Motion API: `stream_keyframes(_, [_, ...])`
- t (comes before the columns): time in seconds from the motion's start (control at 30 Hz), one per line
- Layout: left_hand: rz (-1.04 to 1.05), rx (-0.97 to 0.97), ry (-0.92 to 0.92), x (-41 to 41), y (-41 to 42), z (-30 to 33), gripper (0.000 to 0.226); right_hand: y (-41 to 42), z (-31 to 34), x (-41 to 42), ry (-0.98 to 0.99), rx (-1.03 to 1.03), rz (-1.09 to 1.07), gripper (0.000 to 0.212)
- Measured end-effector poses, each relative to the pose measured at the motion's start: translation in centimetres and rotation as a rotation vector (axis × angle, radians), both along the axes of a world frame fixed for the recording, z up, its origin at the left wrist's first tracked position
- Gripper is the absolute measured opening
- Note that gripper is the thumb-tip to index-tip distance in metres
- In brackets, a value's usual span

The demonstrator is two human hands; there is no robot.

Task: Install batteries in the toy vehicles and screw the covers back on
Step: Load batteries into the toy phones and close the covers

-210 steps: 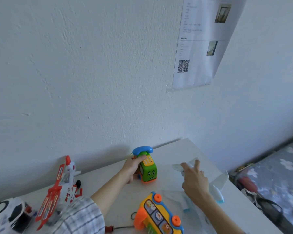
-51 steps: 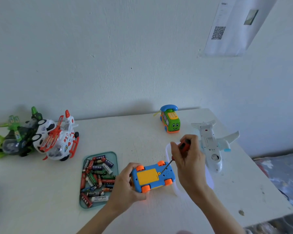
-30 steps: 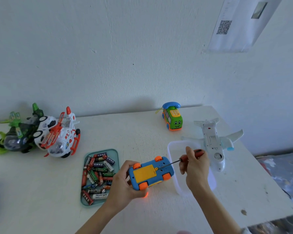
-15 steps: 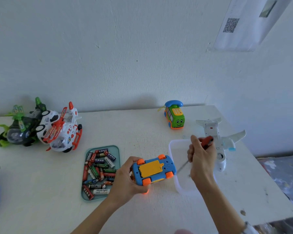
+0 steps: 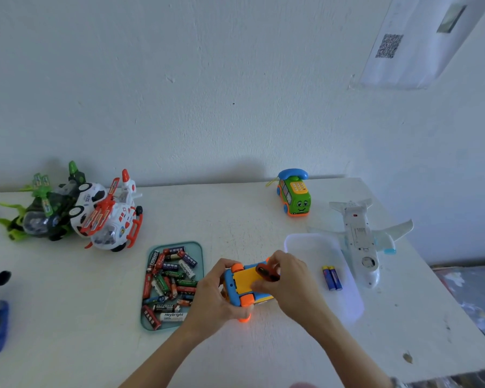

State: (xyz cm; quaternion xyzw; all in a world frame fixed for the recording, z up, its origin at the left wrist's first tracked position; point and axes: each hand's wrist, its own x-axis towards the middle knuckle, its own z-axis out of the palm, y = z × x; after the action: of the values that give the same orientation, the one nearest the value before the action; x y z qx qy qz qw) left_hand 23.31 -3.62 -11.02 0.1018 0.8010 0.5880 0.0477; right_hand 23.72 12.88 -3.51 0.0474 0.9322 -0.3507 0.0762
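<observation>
**Two hands on the inverted toy bus**

Two hands work at the front centre of the white table (image 5: 67, 317). The left hand (image 5: 216, 298) grips the blue and orange toy bus (image 5: 245, 287), which is turned underside up, its yellow battery cover (image 5: 244, 278) facing the camera. The right hand (image 5: 289, 281) has its fingers curled round the red handle of a screwdriver (image 5: 267, 272), held over the cover; the tip is hidden.

Just left of the bus, a teal tray (image 5: 199, 247) holds a heap of loose batteries (image 5: 170, 284). To the right, a clear tray (image 5: 305, 242) holds two blue batteries (image 5: 331, 278) lying side by side. A white toy plane (image 5: 360, 239) lies belly up beside that tray. A green phone car (image 5: 294, 196) stands near the wall.
</observation>
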Motion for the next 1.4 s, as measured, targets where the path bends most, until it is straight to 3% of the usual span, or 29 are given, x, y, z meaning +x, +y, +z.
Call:
stream_keyframes(0.2, [-0.022, -0.007, -0.046, -0.2, -0.3, 0.3, 0.063, 1.5, 1.6, -3.5, 0.075, -0.364, -0.097, 0.024])
stream_keyframes(0.3, [-0.032, -0.012, -0.051, -0.2, -0.4, 0.4, 0.063, 1.3, 0.9, -6.2, 0.114, -0.316, -0.147, 0.018])
stream_keyframes(0.5, [-0.046, 0.000, -0.050, -0.3, -0.6, 0.7, 0.061, -0.3, -2.8, -9.2, -0.026, -0.030, -0.084, 0.018])
stream_keyframes(0.6, [-0.071, -0.023, -0.040, -0.5, -0.7, 0.7, 0.062, -0.1, -2.2, -8.8, 0.092, 0.093, -0.064, 0.022])
stream_keyframes(0.87, [-0.011, -0.250, 0.201, -0.7, -0.9, 0.5, 0.070, 0.9, 4.0, -3.3, 0.607, -0.124, -0.073, 0.029])
stream_keyframes(0.97, [-0.009, -0.266, 0.220, -0.7, -0.9, 0.4, 0.068, 0.5, 4.2, -2.0, 0.610, -0.239, -0.060, 0.022])
stream_keyframes(1.3, [0.008, -0.280, 0.227, -0.8, -1.1, 0.2, 0.070, -0.1, 1.2, -1.4, 0.678, -0.212, -0.056, 0.034])
stream_keyframes(1.4, [0.017, -0.282, 0.225, -0.8, -1.2, 0.1, 0.071, 0.0, 1.0, -1.1, 0.716, -0.241, -0.073, 0.026])
